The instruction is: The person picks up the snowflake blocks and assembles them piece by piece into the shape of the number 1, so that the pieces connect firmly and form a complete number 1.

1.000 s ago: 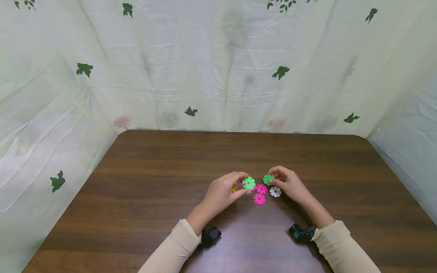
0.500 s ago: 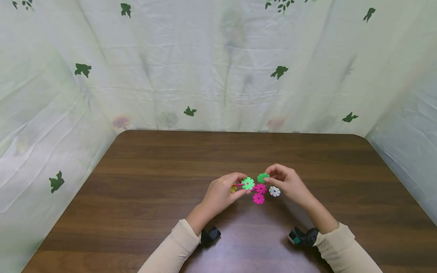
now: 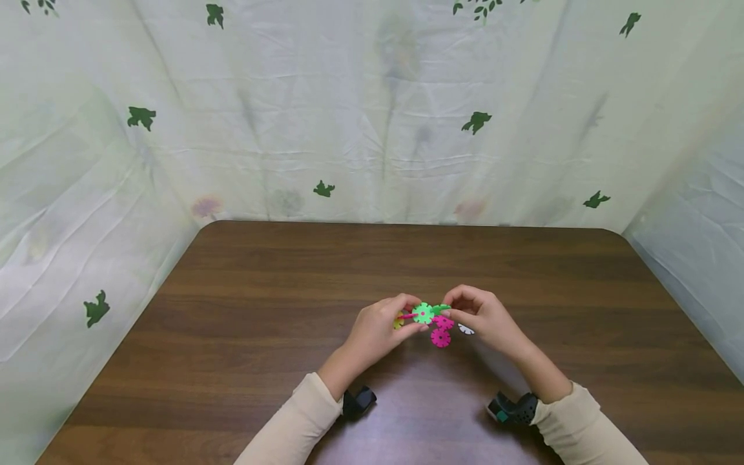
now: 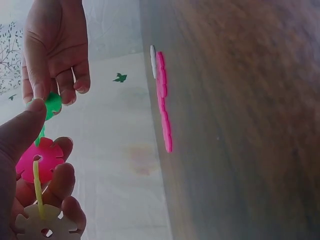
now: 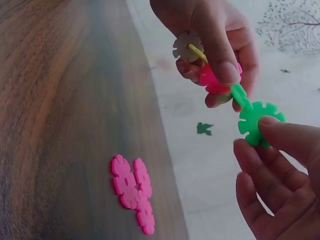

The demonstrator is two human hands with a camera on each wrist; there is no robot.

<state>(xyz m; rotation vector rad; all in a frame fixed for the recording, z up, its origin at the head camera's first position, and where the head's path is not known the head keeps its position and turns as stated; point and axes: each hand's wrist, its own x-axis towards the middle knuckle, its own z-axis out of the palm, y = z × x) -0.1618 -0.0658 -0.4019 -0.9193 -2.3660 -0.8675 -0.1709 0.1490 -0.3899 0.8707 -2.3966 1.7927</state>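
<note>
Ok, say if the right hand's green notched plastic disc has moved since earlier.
Yes: in the head view, that green disc has moved left, judged against the pink notched plastic discs.

Discs [image 3: 440, 338] on table [image 3: 279, 290], cloth [image 3: 360, 97] behind

- Green discs [image 5: 253, 117]: plastic, smooth, faint sheen.
- Pink discs [image 5: 212, 84]: plastic, smooth.
- Table [image 3: 290, 290]: brown wood grain, smooth, glossy where light pools.
- Hanging sheet [image 3: 349, 97]: thin, creased, soft sheen from here.
- Sleeves [image 3: 587, 420]: cloth, matt.
- Wrist devices [image 3: 514, 408]: black plastic, mostly matt.
</note>
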